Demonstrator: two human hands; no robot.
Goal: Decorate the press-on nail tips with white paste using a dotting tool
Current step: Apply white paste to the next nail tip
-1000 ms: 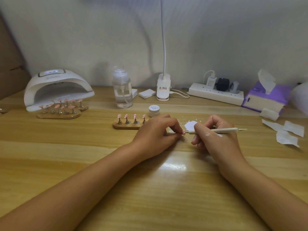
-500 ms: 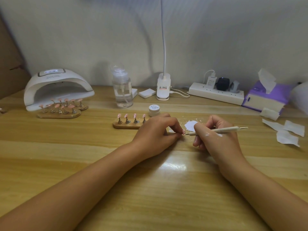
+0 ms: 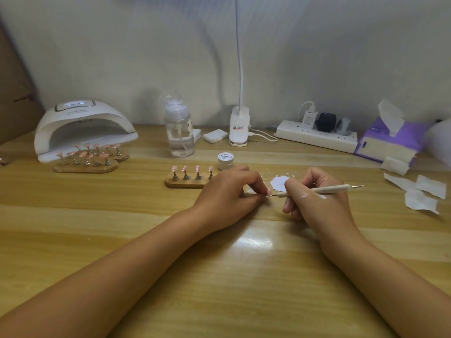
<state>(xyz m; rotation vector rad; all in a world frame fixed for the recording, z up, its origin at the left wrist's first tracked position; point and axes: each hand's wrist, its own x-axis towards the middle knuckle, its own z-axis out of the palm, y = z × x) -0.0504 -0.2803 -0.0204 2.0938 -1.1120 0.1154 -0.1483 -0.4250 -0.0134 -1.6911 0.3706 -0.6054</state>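
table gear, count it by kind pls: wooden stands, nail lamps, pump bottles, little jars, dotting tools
wooden stands: 3
nail lamp: 1
pump bottle: 1
jar: 1
dotting tool: 1
total: 7

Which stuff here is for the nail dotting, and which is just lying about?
In use: left hand, nail tip, right hand, dotting tool, paste patch, jar, tip stand.
Lying about: desk lamp, pump bottle, power strip, tissue box, wipes.
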